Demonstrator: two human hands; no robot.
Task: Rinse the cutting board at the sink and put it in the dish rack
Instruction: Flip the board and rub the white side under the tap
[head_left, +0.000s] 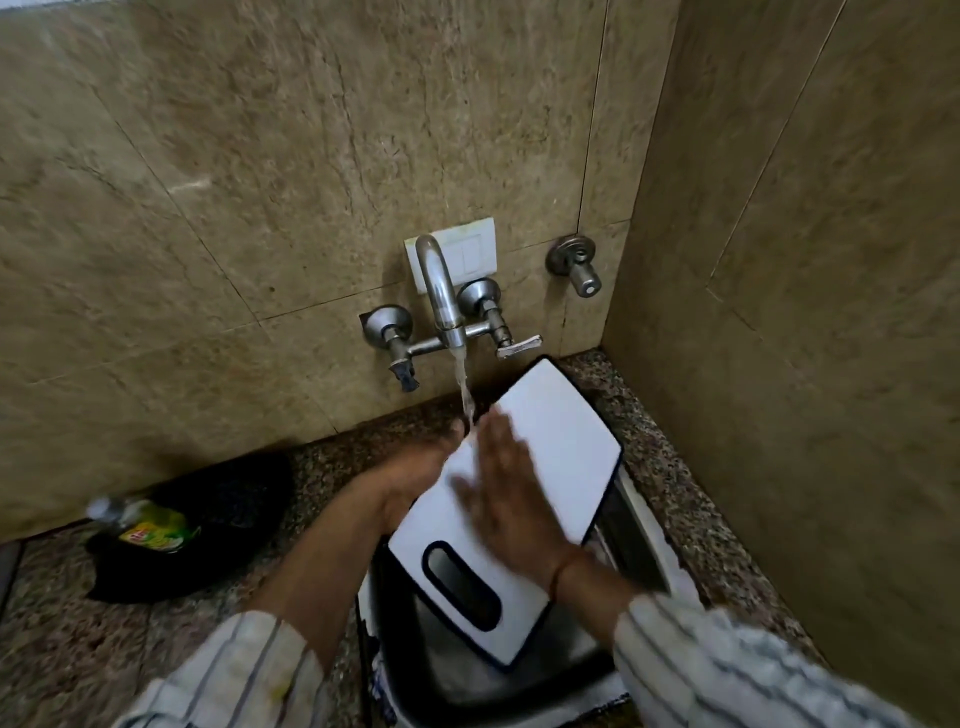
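Note:
A white cutting board (561, 447) with a dark rim and a slotted handle is held tilted over the steel sink (447, 660). My left hand (421, 473) grips its left edge from behind, fingertips up near the water stream. My right hand (498, 483) lies flat on the board's face with fingers spread, blurred from motion. Water (465, 389) runs from the wall tap (441, 296) onto the board's upper left corner, where both hands meet. No dish rack is in view.
A dish soap bottle (150, 527) lies on a black cloth (208, 525) on the granite counter (62, 639) at the left. A second valve (576, 265) sticks out of the tiled wall. A side wall (805, 364) closes in at the right.

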